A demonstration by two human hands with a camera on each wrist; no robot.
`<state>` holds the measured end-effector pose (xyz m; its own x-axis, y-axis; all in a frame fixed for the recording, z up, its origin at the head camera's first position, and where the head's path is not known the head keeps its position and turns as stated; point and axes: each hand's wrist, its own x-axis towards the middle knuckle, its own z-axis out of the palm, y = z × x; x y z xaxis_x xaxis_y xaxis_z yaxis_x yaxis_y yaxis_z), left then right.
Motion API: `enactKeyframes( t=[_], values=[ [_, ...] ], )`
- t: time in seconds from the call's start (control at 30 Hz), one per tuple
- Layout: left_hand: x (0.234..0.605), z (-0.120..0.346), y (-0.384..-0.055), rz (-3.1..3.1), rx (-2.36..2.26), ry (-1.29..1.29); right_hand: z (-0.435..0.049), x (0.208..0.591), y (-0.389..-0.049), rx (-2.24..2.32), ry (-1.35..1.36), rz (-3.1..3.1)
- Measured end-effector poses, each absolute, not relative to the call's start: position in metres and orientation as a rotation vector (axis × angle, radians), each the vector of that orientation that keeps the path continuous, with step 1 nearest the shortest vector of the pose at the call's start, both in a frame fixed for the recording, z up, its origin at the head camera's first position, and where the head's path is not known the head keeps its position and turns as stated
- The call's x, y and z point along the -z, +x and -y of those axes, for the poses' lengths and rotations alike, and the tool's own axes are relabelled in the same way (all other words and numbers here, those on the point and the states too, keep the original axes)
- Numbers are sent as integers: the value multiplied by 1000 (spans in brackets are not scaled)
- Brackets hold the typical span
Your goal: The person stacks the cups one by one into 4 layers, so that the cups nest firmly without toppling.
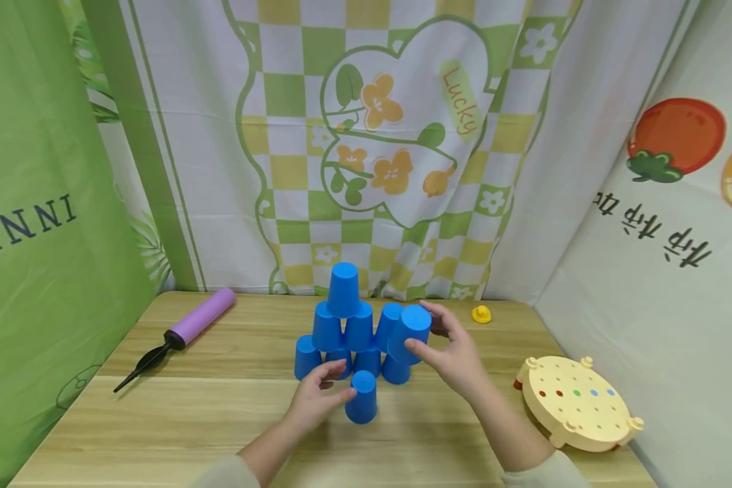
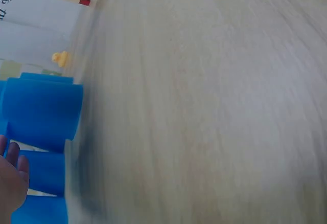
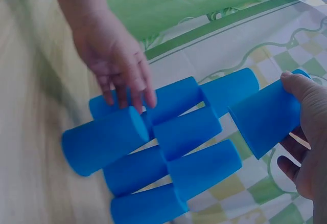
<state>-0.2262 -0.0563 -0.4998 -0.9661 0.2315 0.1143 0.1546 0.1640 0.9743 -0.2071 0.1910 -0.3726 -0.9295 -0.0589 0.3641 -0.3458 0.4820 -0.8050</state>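
Note:
Blue cups stand upside down in a stacked pyramid: a bottom row of several cups (image 1: 308,357), a middle row of three cups (image 1: 327,328), and one top cup (image 1: 344,291) over the left pair. My right hand (image 1: 457,352) grips another upside-down blue cup (image 1: 410,333) between thumb and fingers; the right wrist view shows this held cup (image 3: 268,116) apart from the stack. In front of the pyramid, a single blue cup (image 1: 361,400) stands on the table. My left hand (image 1: 314,400) is just left of it, fingers loosely bent and around nothing.
On the wooden table (image 1: 219,420), a purple hand pump (image 1: 204,317) with a black nozzle lies at the left. A small yellow duck (image 1: 481,314) sits at the back right. A pale yellow round pegged board (image 1: 576,403) is at the right. Patterned curtains (image 1: 293,163) hang behind.

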Motion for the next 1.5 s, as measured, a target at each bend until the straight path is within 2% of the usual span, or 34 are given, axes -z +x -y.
enactKeyframes(
  t=[0.33, 0.73, 1.13, 1.5],
  values=[
    [511, 42, -234, -2403, -1851, 429, -184, 354, -232, -1424, 436, 2459],
    [514, 35, -232, -2411, -1824, 368, -170, 342, -262, -1418, 403, 2511],
    [507, 41, -224, -2414, -1841, 461, -164, 343, -278, -1449, 354, 2556],
    [497, 56, -215, -2377, -1893, 427, -161, 349, -289, -1506, 293, 2582]
  ],
)
